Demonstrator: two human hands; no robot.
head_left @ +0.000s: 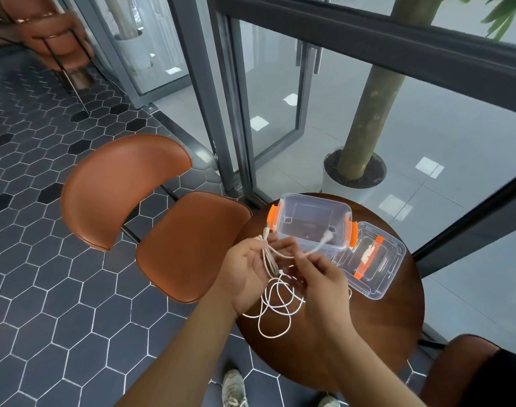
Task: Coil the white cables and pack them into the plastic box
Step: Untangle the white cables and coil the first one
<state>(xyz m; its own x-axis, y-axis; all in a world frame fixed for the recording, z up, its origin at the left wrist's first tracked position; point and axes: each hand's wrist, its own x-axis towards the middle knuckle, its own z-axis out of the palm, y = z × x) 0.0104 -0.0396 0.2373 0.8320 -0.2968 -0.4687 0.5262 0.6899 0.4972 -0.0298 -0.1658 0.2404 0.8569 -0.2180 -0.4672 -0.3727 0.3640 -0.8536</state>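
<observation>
My left hand (252,267) holds a bundle of folded white cable (269,257) across its palm, over the near left of the round wooden table (368,333). My right hand (321,274) pinches a strand of the same cable, whose plug end (327,237) arches up in front of the clear plastic box (309,221). Loose white loops (276,306) hang down onto the table below both hands. The box is open, has orange clips and stands at the table's far edge. Its clear lid (371,264) lies beside it to the right.
A brown leather chair (174,230) stands left of the table, and another brown seat (468,374) is at the lower right. Glass doors and a potted tree trunk (365,118) are behind the table. Hexagon floor tiles lie to the left, and my shoes (234,389) show below.
</observation>
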